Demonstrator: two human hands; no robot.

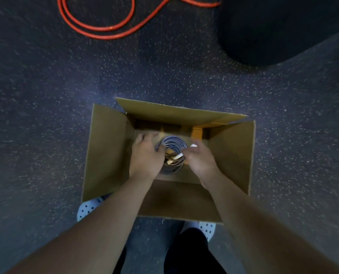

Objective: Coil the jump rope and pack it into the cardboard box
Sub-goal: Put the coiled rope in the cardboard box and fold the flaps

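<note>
Inside the open brown cardboard box, the left hand and right hand pinch the coiled grey jump rope at nine and three o'clock.

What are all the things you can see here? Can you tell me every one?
jump rope: one, grey coil with pale handles, inside the box between the hands
cardboard box: one, brown, flaps open, on the floor at the person's feet
orange cord: one, looped on the floor at top left
dark object: one, black, top right, too blurred to name
floor: dark with pale speckles
shoes: two, white with dark holes, beside the box's near edge
left hand: one, in the box, on the coil
right hand: one, in the box, at the coil's right side
</note>
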